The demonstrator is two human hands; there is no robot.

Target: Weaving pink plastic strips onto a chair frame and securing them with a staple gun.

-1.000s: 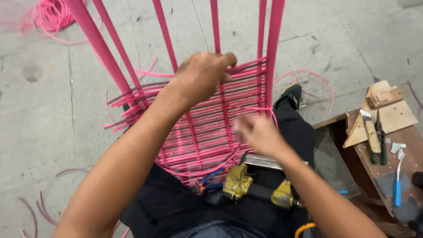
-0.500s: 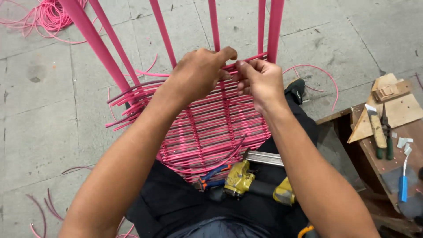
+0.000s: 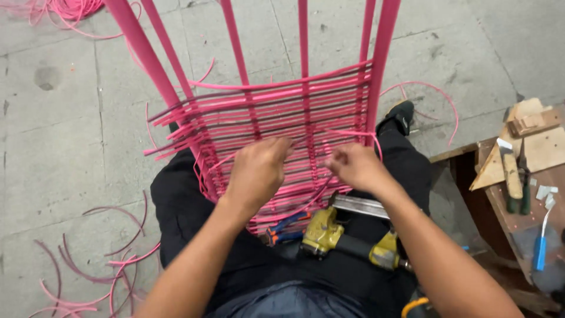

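A pink frame of upright rods (image 3: 303,53) leans against my knees, with rows of pink cord woven across it (image 3: 282,115). My left hand (image 3: 258,171) presses on the lower rows, its fingers curled around a strand near the middle rod. A little to the right, my right hand (image 3: 353,166) pinches a loose pink strand (image 3: 356,134) that runs up toward the right rod. The two hands are a short way apart, both over the woven part.
A yellow staple gun (image 3: 329,232) and blue-handled pliers (image 3: 288,227) lie on my lap. A wooden bench (image 3: 518,206) at right holds chisels, wood blocks and a blue tool. Cut pink cord pieces (image 3: 88,265) litter the concrete floor at lower left.
Both hands have come down from the top rows of the weave to the lower rows. The view has tilted, so the frame sits higher in the picture.
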